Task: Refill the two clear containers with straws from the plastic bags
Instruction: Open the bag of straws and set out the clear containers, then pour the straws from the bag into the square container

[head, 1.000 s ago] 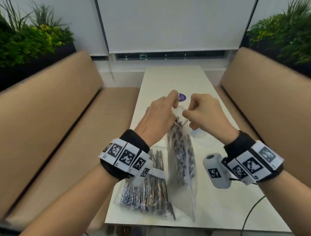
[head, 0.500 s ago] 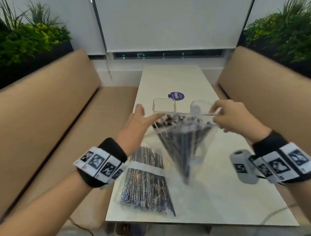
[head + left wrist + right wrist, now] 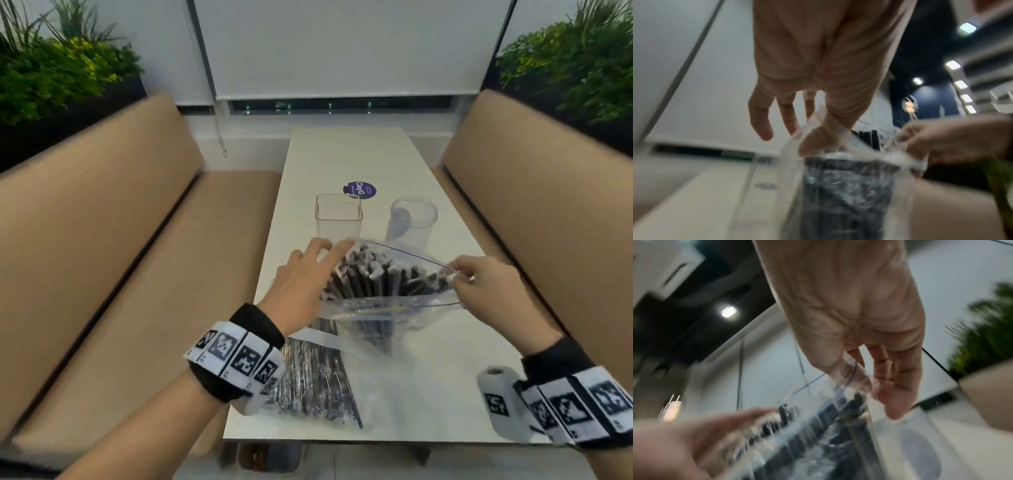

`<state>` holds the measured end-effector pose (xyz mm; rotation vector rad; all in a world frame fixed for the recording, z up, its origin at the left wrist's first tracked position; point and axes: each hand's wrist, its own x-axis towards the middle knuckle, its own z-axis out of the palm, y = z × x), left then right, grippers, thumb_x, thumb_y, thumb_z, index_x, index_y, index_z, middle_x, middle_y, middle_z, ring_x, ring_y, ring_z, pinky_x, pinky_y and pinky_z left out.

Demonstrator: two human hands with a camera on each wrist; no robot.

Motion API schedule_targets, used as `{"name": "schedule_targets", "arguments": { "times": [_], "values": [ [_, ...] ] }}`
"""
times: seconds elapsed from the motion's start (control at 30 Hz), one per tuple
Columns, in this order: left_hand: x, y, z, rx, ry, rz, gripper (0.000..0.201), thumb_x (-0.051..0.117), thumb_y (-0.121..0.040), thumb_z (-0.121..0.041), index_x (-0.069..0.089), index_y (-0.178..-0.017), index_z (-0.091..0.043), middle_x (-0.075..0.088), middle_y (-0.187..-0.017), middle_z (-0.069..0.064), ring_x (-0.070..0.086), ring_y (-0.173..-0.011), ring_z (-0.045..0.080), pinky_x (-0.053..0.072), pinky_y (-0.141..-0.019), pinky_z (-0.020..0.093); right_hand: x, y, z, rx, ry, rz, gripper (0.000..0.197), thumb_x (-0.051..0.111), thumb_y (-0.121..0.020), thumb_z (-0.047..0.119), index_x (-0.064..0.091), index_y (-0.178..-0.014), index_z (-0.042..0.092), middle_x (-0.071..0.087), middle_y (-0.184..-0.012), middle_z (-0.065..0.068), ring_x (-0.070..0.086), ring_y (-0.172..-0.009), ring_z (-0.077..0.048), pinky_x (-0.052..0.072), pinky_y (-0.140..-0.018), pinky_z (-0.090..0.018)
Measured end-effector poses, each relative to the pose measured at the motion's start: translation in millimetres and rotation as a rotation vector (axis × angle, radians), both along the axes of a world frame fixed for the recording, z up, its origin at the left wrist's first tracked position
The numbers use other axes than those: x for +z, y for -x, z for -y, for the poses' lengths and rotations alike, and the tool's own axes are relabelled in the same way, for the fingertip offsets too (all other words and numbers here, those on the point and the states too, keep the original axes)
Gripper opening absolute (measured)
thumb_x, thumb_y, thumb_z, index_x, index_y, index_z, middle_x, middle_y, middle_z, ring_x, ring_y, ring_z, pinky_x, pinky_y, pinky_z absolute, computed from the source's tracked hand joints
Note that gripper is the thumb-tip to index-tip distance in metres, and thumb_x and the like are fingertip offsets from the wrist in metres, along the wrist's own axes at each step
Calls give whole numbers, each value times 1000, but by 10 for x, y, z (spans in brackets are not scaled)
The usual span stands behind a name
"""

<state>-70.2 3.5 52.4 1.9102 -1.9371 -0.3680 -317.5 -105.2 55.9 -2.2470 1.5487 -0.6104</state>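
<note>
Bag (image 3: 390, 301) of dark straws (image 3: 373, 284): mouth wide, held above the table (image 3: 349, 154) between my hands. My right hand (image 3: 486, 291) pinches its right corner. My left hand (image 3: 298, 287) lies spread, thumb against the left rim, gripping nothing. Recommended: reach in left-handed, take a modest bundle, hold the corner taut. Square container (image 3: 338, 219) and round container (image 3: 412, 219) stand empty just beyond, approach judged unobstructed. Second bag (image 3: 311, 383) lies flat beneath my left wrist.

The flat bag of straws (image 3: 308, 387) is partly hidden under the left wristband (image 3: 236, 356) and the open bag (image 3: 394, 308). Both wrist views are blurred, so the straws (image 3: 797, 447) there are only dark smears. The small print on the purple sticker (image 3: 359, 190) cannot be read.
</note>
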Motion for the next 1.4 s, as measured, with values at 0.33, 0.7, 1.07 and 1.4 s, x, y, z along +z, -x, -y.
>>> {"name": "schedule_targets", "arguments": {
  "times": [0.33, 0.7, 1.07, 1.4],
  "values": [
    [-41, 165, 58, -42, -189, -910, 94, 85, -73, -11, 38, -151, -32, 48, -139, -11, 59, -124, 18, 54, -99, 38, -195, -206, -322, 102, -276, 521, 37, 52, -84, -15, 70, -82, 17, 71, -86, 2, 66, -80, -7, 50, -62, -10],
    [-310, 514, 2, 95, -321, -1051, 62, 36, -106, -39, -1, -155, -48, 6, -168, -7, 23, -151, 24, 31, -114, 55, -369, -166, -370, 153, -1105, 550, 43, 38, -98, 57, 52, -134, 38, 49, -146, 0, 55, -121, -43, 56, -83, -57],
    [-447, 757, 461, -49, -242, -483, 140, 92, -61, -11, -9, -139, -71, -2, -161, -3, 25, -148, 32, 32, -118, 55, -403, 233, 526, 116, -935, 628, 19, 50, -98, 2, 66, -90, -5, 71, -83, -18, 64, -72, -27, 52, -61, -29],
    [-653, 1035, 744, 373, 43, -905, 66, 90, -61, 4, 58, -116, -10, 70, -102, -10, 68, -84, -15, 50, -69, 3, -261, 359, 1024, 354, -883, 727, 21, 56, -96, 5, 57, -116, 11, 72, -104, -9, 70, -76, -13, 57, -65, -23]
  ]
}}
